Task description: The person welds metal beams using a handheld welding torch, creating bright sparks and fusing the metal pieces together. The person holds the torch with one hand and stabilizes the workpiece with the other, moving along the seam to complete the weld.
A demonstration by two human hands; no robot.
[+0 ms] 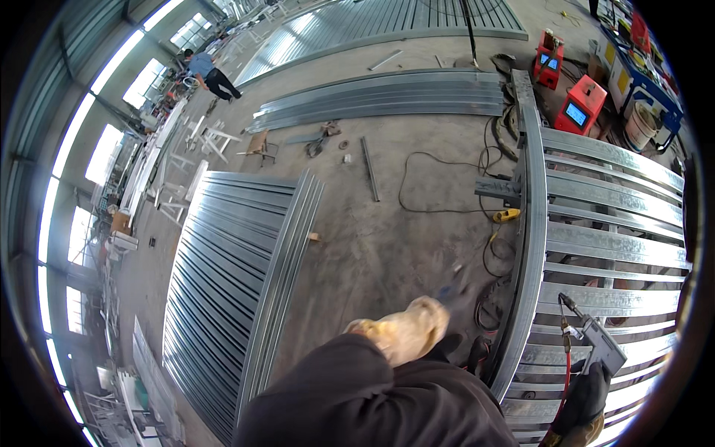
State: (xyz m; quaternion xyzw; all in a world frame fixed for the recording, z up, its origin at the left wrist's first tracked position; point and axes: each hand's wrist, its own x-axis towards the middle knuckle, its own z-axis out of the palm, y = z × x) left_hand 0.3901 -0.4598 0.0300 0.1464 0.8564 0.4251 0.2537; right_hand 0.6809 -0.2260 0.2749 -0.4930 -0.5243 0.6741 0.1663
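My left hand (406, 330), in a pale yellowish work glove, is in front of my body above the concrete floor. It is smeared, so its fingers cannot be made out, and nothing shows in it. At the lower right, my right hand (585, 395) in a dark glove is closed around a silver handheld welding gun (600, 344). A thin red hose (568, 376) runs along it, and its narrow nozzle points up and to the left. Beneath the gun lies a metal frame of galvanized slats (614, 246), with a thick rail (531, 216) along its left side.
A ribbed metal panel (223, 276) lies at the left. Long metal profiles (387, 97) are stacked farther off. Cables (417, 208) and a yellow power tool (507, 215) are on the floor. Two red machines (581, 106) stand back right. A person (208, 73) bends at the far left.
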